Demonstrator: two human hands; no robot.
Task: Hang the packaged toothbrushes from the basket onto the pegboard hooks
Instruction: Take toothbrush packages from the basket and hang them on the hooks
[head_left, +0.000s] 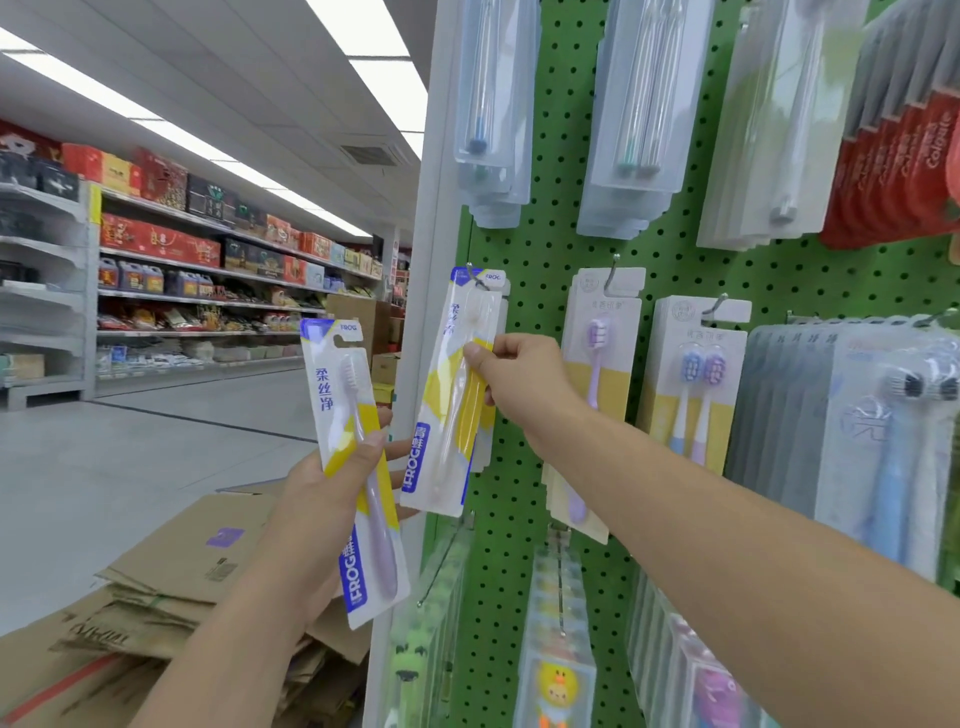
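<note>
At the left edge of the green pegboard (540, 249), the right hand (519, 379) pinches a packaged toothbrush (452, 395) between thumb and curled fingers, about halfway down the card. This pack has a white brush on a yellow and white card with a blue FROG band along its lower left side. Its top slot sits at the metal hook (475, 275) near the board's left border; the hook tip seems to pass through the slot, though the view there is too soft to be sure. The pack hangs tilted, its lower end swung out to the left, clear of the board.

The left hand (332, 478) is lower and to the left, gripping a second packaged toothbrush (358, 467) with the thumb across the front of the card and the fingers behind. This one carries a lilac brush and the same blue FROG lettering, and it stands nearly upright, away from the board.

Just right of the hook, a pack with a purple brush (597, 374) hangs on its own peg, and next to it a twin pack (696, 379) with two brushes. Clear blister packs (493, 130) fill the row above, with red Colgate packs (904, 156) at the far right. Flattened cardboard boxes (171, 587) lie stacked below the left arm. Store shelves (208, 270) of goods run along the aisle behind.
</note>
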